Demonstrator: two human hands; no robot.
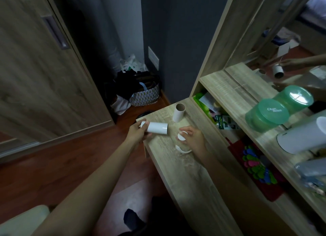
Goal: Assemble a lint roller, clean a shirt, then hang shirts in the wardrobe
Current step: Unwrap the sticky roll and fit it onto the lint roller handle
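Note:
My left hand [136, 132] grips a white lint roll [157, 128] at its left end and holds it sideways just above the wooden desk [187, 176]. My right hand [193, 137] rests on the desk to the right of the roll, its fingers curled round a small white round cap [181, 136]. A curved white plastic piece [182, 149] lies on the desk under that hand. An empty cardboard core [178, 112] stands upright at the desk's far end. The wardrobe's wooden sliding door [40, 80] fills the left side. No shirt is in view.
A patterned basket of clothes and bags [141, 93] sits on the floor in the far corner. A mirror [291, 42] stands over a shelf with two green tubs [268, 115], a white cylinder [303, 137] and cubbies of packets. A stool edge [24, 221] shows bottom left.

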